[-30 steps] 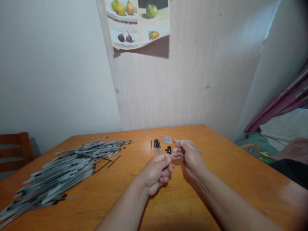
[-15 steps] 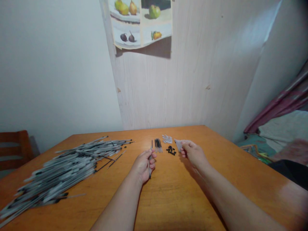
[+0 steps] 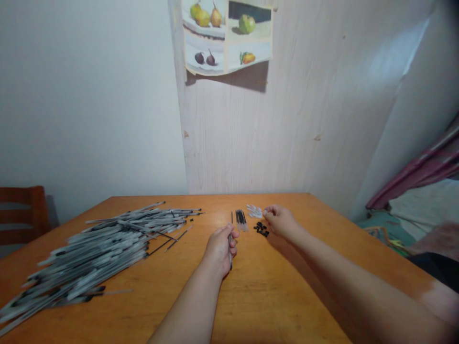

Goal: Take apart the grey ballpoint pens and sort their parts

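My left hand is closed around a slim pen with a clear barrel and a dark lower end. Just beyond its fingertips is a thin dark stick; whether it belongs to the pen I cannot tell. My right hand is closed in a pinch at the far right, with a small whitish clear piece at its fingertips. Beside those fingers lie several clear pieces and, nearer me, small black plugs. Between my hands is a row of black-and-clear pen parts.
A large heap of clear pen tubes with black ends spreads over the left of the wooden table. Loose dark sticks lie at its right edge. A wooden chair stands at left; the wall is behind the table.
My right hand has moved from the clear slim pieces on the right toward the small clear pieces. My left hand keeps its hold on the pen. The whole view has shifted slightly.
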Demonstrator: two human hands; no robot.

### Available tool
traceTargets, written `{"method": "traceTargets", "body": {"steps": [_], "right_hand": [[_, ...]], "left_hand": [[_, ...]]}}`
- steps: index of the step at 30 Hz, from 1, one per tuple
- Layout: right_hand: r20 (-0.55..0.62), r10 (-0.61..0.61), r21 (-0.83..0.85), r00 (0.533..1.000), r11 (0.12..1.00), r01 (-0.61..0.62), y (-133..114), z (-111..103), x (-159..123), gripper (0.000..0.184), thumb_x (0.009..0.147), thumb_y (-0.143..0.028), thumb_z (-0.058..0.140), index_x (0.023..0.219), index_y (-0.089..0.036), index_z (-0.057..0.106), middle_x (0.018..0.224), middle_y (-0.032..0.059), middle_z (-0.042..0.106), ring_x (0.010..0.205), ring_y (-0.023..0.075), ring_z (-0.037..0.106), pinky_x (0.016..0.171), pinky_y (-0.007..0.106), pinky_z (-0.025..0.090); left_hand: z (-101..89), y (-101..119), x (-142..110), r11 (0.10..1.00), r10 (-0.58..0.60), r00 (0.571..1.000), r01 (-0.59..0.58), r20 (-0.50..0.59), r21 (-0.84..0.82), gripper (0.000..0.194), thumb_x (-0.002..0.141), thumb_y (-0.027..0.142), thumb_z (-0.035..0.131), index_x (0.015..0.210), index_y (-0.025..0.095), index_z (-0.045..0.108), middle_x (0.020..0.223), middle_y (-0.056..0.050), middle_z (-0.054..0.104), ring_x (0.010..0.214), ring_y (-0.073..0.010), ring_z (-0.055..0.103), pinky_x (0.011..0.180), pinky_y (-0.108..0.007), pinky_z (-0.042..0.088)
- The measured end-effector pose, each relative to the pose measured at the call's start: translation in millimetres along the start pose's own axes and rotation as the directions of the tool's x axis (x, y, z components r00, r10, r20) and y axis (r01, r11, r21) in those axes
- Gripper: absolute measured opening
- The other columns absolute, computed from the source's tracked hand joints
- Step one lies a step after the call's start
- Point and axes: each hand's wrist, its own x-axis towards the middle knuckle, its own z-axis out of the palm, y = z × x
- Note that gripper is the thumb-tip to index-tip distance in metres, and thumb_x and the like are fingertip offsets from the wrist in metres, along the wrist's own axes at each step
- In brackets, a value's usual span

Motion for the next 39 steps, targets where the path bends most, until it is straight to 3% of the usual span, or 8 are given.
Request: {"method": "traceTargets", "body": {"steps": [3,7,14,24,33,39], "right_hand": [[0.015,-0.025,-0.217,1.0,0.976,0.027,-2.6,6.5,17.6,0.005,0.075,-0.026,0.068,0.076,-0.021,0.071,0.068,0.0028,0.066,0.07,0.0187,0.058,0.065,0.028,0.038],[0.06,-0.02,-0.431,0.998,0.901,0.044,-10.5,20.8,35.3,0.013,0.078,-0.023,0.066,0.087,-0.019,0.075,0.084,0.0095,0.072,0.082,0.0227,0.063,0.07,0.03,0.039],[0.133,0.041,-0.642,0.99,0.765,0.055,-21.2,48.4,60.7,0.019,0.082,-0.028,0.066,0.095,-0.018,0.075,0.1,0.0148,0.074,0.093,0.0267,0.066,0.073,0.031,0.043],[0.179,0.126,-0.735,0.976,0.676,0.047,-14.5,69.1,87.4,0.019,0.079,-0.025,0.068,0.094,-0.022,0.078,0.103,0.0134,0.075,0.097,0.0278,0.068,0.077,0.032,0.047],[0.211,0.148,-0.744,0.966,0.665,0.06,-10.9,82.5,92.0,0.015,0.077,-0.02,0.067,0.085,-0.017,0.079,0.095,0.0184,0.076,0.091,0.0283,0.07,0.076,0.034,0.048],[0.182,0.122,-0.716,0.976,0.696,0.046,-4.3,78.6,91.5,0.016,0.078,-0.021,0.066,0.085,-0.016,0.08,0.097,0.0195,0.075,0.094,0.0292,0.069,0.077,0.035,0.048]], "left_hand": [[1.6,0.8,-2.6,1.0,0.003,1.0,-0.003,-0.009,0.01,0.006,0.088,0.02,0.06,0.09,0.016,0.055,0.07,0.001,0.058,0.041,-0.0029,0.037,0.038,-0.015,0.022],[3.8,1.6,-5.5,1.0,0.004,1.0,-0.003,-0.014,0.021,0.006,0.09,0.022,0.058,0.092,0.017,0.055,0.071,0.001,0.058,0.041,-0.0034,0.037,0.039,-0.016,0.023],[3.1,-1.0,-3.9,1.0,-0.004,1.0,0.005,-0.016,0.025,0.01,0.089,0.025,0.059,0.09,0.017,0.053,0.07,0.001,0.058,0.043,-0.0035,0.036,0.041,-0.016,0.021],[3.1,-3.4,-2.3,0.999,-0.002,1.0,0.002,-0.019,0.04,0.012,0.089,0.028,0.059,0.088,0.018,0.052,0.073,0.001,0.058,0.045,-0.0039,0.037,0.042,-0.018,0.021],[5.0,-2.5,-4.8,0.999,-0.014,0.999,0.016,-0.038,0.045,0.009,0.089,0.026,0.057,0.09,0.018,0.053,0.073,0.001,0.058,0.045,-0.0041,0.037,0.043,-0.018,0.021],[3.8,-4.1,-4.9,0.998,-0.016,0.999,0.018,-0.031,0.053,0.009,0.091,0.026,0.054,0.088,0.017,0.052,0.073,0.001,0.058,0.045,-0.004,0.036,0.042,-0.018,0.02]]}}
